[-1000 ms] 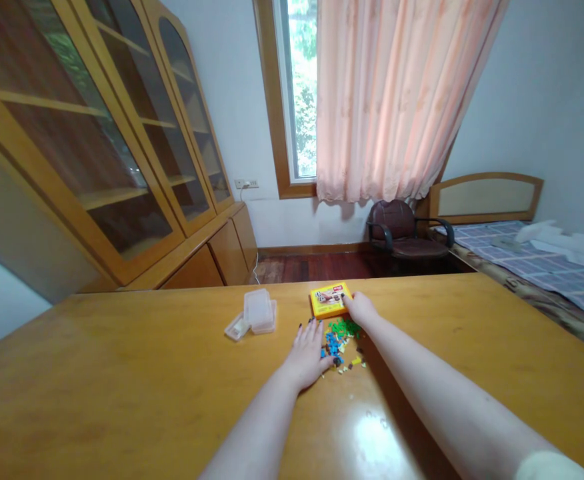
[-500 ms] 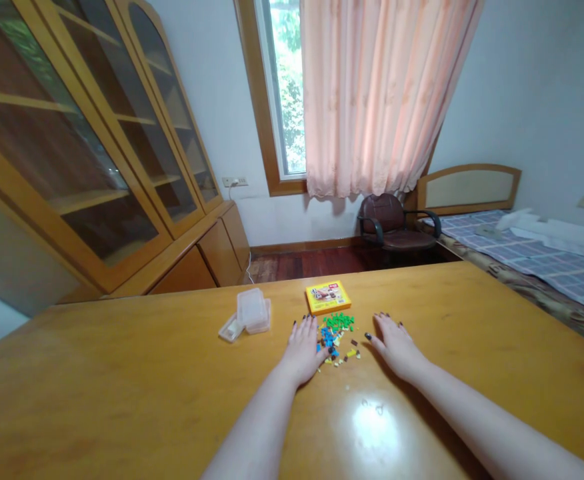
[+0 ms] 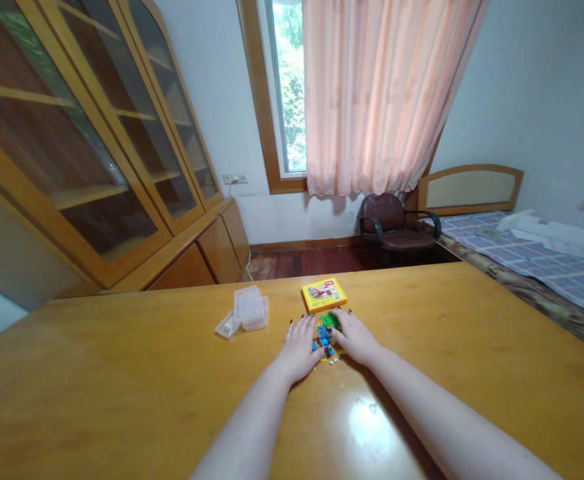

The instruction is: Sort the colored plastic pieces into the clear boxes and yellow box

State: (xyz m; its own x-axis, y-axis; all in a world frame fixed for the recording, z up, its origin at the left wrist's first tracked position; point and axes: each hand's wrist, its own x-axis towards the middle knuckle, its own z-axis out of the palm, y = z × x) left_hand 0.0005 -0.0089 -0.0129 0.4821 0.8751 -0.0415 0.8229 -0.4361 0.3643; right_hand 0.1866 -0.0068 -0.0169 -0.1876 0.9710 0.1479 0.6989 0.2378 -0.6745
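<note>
A small heap of plastic building bricks lies on the wooden table between my hands, with blue bricks in the middle and green bricks at the far side. Flat on the left edge of the heap, my left hand has its fingers stretched out. My right hand rests against the right edge, fingers extended and partly covering the green ones. Neither hand grasps anything. A few pale pieces sit at the near side. Just beyond the heap is a flat yellow box with a printed picture.
Clear plastic containers stand left of the yellow box on the wooden table. Past the far table edge are an office chair and a pink curtain. A glass-door cabinet is at left, a bed at right.
My right hand has moved left, up against the bricks, and they are now gathered more tightly between both hands. My left hand stays beside the heap.
</note>
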